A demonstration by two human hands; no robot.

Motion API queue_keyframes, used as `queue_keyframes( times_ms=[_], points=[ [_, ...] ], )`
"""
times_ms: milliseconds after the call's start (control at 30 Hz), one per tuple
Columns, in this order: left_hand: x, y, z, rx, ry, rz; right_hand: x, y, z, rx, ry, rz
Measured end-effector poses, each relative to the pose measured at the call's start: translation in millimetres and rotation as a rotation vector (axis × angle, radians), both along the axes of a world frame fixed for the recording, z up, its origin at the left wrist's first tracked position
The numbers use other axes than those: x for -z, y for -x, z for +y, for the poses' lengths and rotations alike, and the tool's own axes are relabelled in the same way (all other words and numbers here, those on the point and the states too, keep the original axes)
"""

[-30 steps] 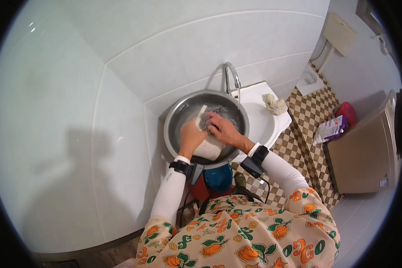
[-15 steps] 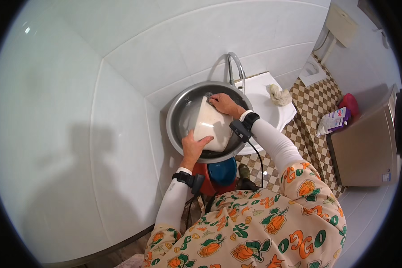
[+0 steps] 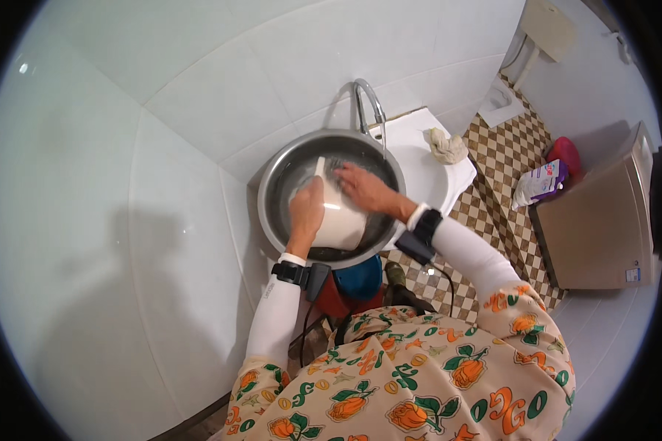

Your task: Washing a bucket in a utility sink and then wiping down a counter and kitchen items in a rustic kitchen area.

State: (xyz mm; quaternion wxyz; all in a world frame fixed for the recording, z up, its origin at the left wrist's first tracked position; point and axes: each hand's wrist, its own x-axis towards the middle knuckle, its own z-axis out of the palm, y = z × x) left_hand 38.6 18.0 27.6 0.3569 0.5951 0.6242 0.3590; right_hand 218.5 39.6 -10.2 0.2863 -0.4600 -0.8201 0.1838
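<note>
A large metal basin (image 3: pixel 266 209) with water in it rests on the sink. Inside it lies a glossy cream-coloured vessel (image 3: pixel 342 224), tilted, its straight pale edge toward the upper left. My left hand (image 3: pixel 307 209) is closed on the vessel's left edge, thumb side up. On its upper part presses my right hand (image 3: pixel 364 189), fingers bent round a small greyish scrubber (image 3: pixel 336 163) that looks like steel wool, though motion blurs it. A thin stream runs from the curved chrome tap (image 3: pixel 371 99) at the basin's right rim.
The white sink (image 3: pixel 426 173) sticks out to the right, with a crumpled pale cloth (image 3: pixel 447 147) on its corner. Below the basin are a blue tub (image 3: pixel 360 279) and a red one (image 3: pixel 332 298). A beige fridge-like cabinet (image 3: pixel 592 213) and a white-purple bag (image 3: pixel 541 184) stand right.
My left hand has moved up along the vessel's left edge from its lower corner. My right hand has shifted slightly down and left over the vessel. The whole view has swung a little.
</note>
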Motion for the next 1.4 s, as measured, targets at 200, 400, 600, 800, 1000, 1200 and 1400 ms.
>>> queue_keyframes(
  times_ms=[200, 400, 600, 800, 1000, 1200, 1400],
  points=[
    [11.5, 33.6, -14.6, 0.174, -0.208, 0.193, 44.3, -32.4, 59.0, -0.137, 0.228, -0.296],
    [25.3, 57.8, -11.2, 0.194, -0.213, 0.002, 102.9, -45.9, 65.7, -0.392, 0.048, -0.383],
    [30.2, 63.4, -4.8, 0.152, -0.272, 0.011, 73.6, -32.2, 50.7, 0.401, 0.299, -0.046],
    [33.6, 50.0, 4.5, 0.1, -0.227, 0.014, -11.3, 6.1, 0.6, 0.269, 0.008, 0.137],
    [35.1, 35.6, 8.5, 0.121, -0.116, -0.293, -45.4, 43.3, -23.5, 0.212, -0.089, -0.058],
    [32.3, 24.5, 1.8, -0.001, -0.248, -0.026, -26.0, 35.1, 50.0, 0.297, 0.138, -0.151],
    [28.2, 20.1, 4.3, -0.003, -0.204, 0.009, -17.3, 38.8, 49.4, 0.266, 0.145, -0.132]
  ],
)
